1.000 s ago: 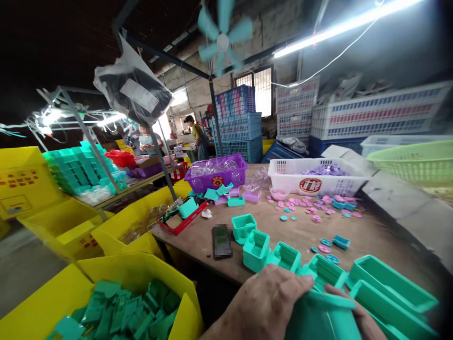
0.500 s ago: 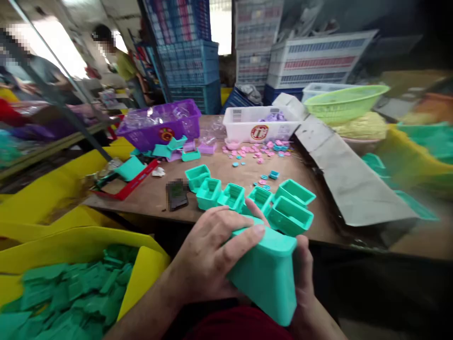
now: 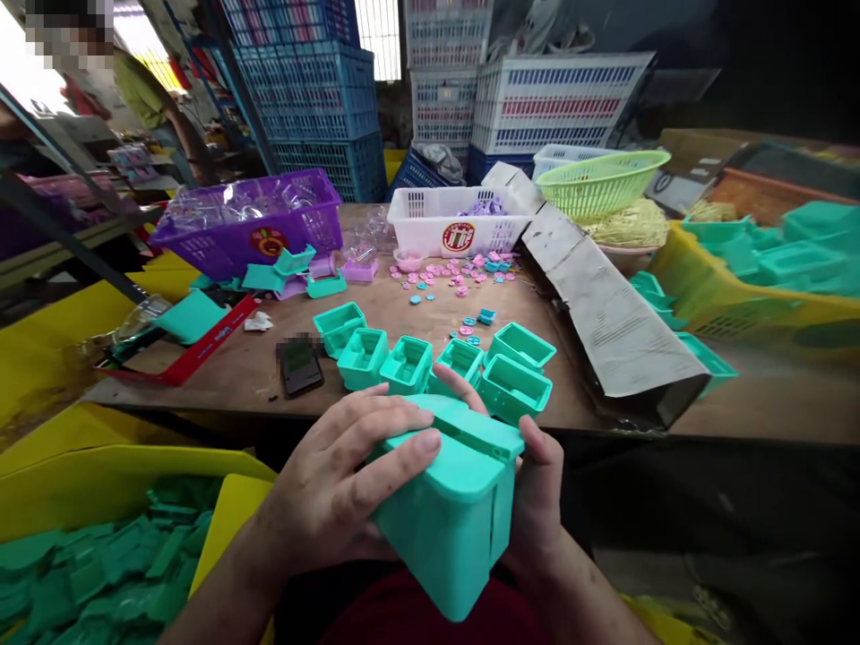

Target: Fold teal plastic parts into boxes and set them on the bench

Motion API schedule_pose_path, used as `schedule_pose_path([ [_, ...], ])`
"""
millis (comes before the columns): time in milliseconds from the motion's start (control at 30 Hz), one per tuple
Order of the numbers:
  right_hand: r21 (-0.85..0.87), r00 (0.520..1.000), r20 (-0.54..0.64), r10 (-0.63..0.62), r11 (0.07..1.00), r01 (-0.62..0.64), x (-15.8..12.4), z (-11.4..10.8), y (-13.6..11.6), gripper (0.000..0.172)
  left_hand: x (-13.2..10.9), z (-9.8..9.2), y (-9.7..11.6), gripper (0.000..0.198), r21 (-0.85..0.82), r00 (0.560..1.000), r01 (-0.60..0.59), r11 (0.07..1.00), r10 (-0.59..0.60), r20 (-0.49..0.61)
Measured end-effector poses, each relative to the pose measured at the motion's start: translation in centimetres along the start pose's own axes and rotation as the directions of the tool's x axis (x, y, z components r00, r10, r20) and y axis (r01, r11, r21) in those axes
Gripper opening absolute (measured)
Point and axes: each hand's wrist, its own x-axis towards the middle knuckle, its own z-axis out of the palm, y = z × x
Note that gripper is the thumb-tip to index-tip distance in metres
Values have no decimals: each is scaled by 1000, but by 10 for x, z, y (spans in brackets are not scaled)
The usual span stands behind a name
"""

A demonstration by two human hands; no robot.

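Note:
Close to my body, both hands hold a teal plastic box (image 3: 436, 528). A slot runs across its top and down one side, between a rounded larger part and a narrower part. My left hand (image 3: 349, 466) wraps the left side, its thumb and fingers over the top. My right hand (image 3: 537, 484) grips the right side, thumb by the top corner and one finger reaching up behind; its other fingers are hidden. Just beyond, several open teal tubs (image 3: 407, 363) stand in a curved row on the brown table (image 3: 376, 269).
Pink and blue small parts (image 3: 463, 269) lie before a white basket (image 3: 417, 215). A purple basket (image 3: 248, 228) holds clear bags. At left are a phone (image 3: 300, 365) and a yellow bin (image 3: 248, 502) of teal parts. A cardboard piece (image 3: 611, 313) lies at right. A person (image 3: 144, 90) stands behind.
The box has turned in my hands, so its slot and narrower part now show. My view has shifted right, and the table things appear further left.

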Motion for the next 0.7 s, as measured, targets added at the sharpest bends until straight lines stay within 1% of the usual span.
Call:
schedule_pose_path([
  [67, -2, 999, 37, -13, 1000, 13, -2, -2, -1, 91, -1, 0, 3, 73, -31, 999, 12, 999, -14, -46],
  [133, 3, 997, 77, -25, 1000, 25, -3, -4, -1, 92, 0, 0, 6, 73, -65, 996, 21, 998, -27, -88],
  [200, 12, 994, 96, -50, 999, 50, -3, -4, -1, 93, 1, -1, 7, 71, -85, 994, 17, 996, -26, -102],
  [333, -8, 992, 107, -69, 997, 71, -5, 1, -1, 92, 1, 0, 4, 48, -77, 997, 2, 997, -8, -72],
  [533, 40, 968, 236, -88, 996, 81, -7, 0, 2, 88, 2, 1, 2, 19, -56, 994, -66, 996, 60, -93],
  [600, 29, 965, 250, -78, 997, 73, -9, 0, 1, 90, 4, 0, 3, 11, -54, 993, -70, 996, 64, -103],
  [633, 19, 966, 251, -65, 998, 62, -10, 1, 0, 91, 5, 0, 4, 12, -53, 992, -67, 996, 61, -111],
  [700, 1, 966, 256, -46, 999, 47, -13, 2, -2, 92, 5, -3, 8, 19, -56, 991, -77, 995, 70, -113],
])
